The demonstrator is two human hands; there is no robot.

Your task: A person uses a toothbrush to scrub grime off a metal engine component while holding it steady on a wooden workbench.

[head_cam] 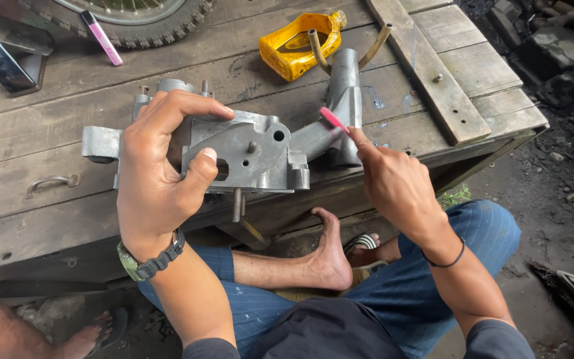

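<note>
- On the wooden counter (pixel 48 139) lay the grey metal casting (pixel 260 149), its tubular arm reaching toward the far edge.
- I had my left hand (pixel 157 169) wrapped over the casting's flat plate, fingers clamped around it.
- I had my right hand (pixel 393 183) beside the tube, fingers pinched shut on a small pink tool (pixel 333 119) touching the metal.
- Behind sat a yellow container (pixel 297 43).
- Far left lay a pink pen (pixel 101 36).

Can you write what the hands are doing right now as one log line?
left hand: grips grey metal casting | right hand: holds pink tool against casting | surface: wooden bench | nearby: yellow bottle
</note>
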